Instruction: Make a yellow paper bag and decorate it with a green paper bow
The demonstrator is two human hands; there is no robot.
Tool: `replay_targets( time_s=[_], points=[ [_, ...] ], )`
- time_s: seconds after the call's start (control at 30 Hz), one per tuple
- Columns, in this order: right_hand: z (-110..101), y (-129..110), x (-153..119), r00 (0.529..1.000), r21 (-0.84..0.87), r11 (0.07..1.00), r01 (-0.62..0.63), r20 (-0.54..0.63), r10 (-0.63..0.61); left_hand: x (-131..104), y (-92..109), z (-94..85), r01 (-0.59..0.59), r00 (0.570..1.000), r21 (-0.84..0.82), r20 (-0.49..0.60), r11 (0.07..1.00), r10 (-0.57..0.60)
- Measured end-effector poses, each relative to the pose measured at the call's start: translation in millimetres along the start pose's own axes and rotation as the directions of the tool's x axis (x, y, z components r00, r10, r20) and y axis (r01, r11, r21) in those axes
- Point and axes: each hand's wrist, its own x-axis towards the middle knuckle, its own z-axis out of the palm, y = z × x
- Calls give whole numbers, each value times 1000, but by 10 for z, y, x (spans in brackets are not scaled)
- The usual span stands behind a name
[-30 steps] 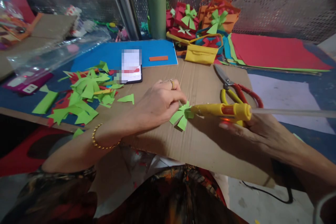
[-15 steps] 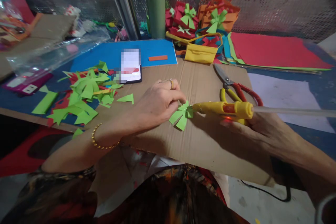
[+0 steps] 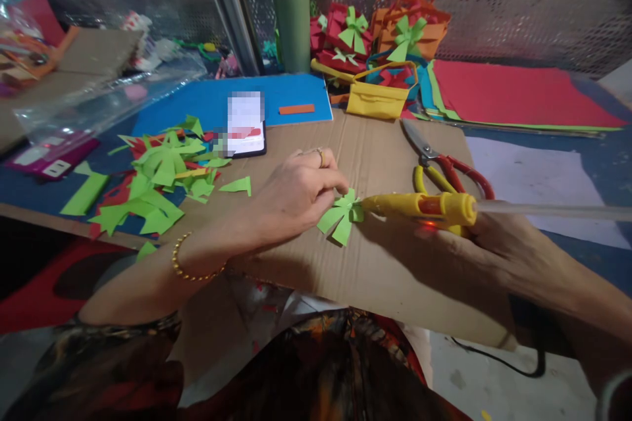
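Observation:
My right hand [image 3: 486,243] is wrapped round a yellow hot glue gun [image 3: 419,206], a clear glue stick [image 3: 548,210] jutting from its back end. Its nozzle tip meets the right side of a green paper bow [image 3: 342,218] that lies on the cardboard [image 3: 375,276]. From the left, my left hand [image 3: 306,191] pinches the upper edge of that bow between curled fingers; the fingertips are partly hidden. A small red light glows on the gun. Just behind the gun lie scissors [image 3: 439,161] with red and yellow handles, blades apart.
Green and red paper scraps [image 3: 162,171] are heaped at left, beside a phone [image 3: 247,125] on a blue sheet [image 3: 187,102]. At the back stand a green bottle [image 3: 292,29], a yellow paper bag [image 3: 378,100] and several red and orange ones. Coloured paper [image 3: 518,95] is stacked at right.

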Motion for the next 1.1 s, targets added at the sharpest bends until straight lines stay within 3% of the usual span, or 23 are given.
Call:
replay_targets(
  time_s=[0.2,0.4,0.57,0.77,1.1],
  points=[
    [-52,14,-35,992,17,997,70,-108,-68,4,-24,10,26,999,22,23,999,-26],
    [5,13,-25,998,50,998,50,-40,-48,47,-37,-3,106,986,18,126,994,-107],
    [36,22,-12,998,68,997,46,41,-48,87,-3,-26,250,945,6,216,968,-245],
    [72,88,-23,996,71,997,12,92,-19,121,-7,32,331,920,-59,244,942,-308],
    [66,111,-55,997,52,998,45,54,-47,164,-59,106,375,907,-129,255,918,-335]
  ],
)
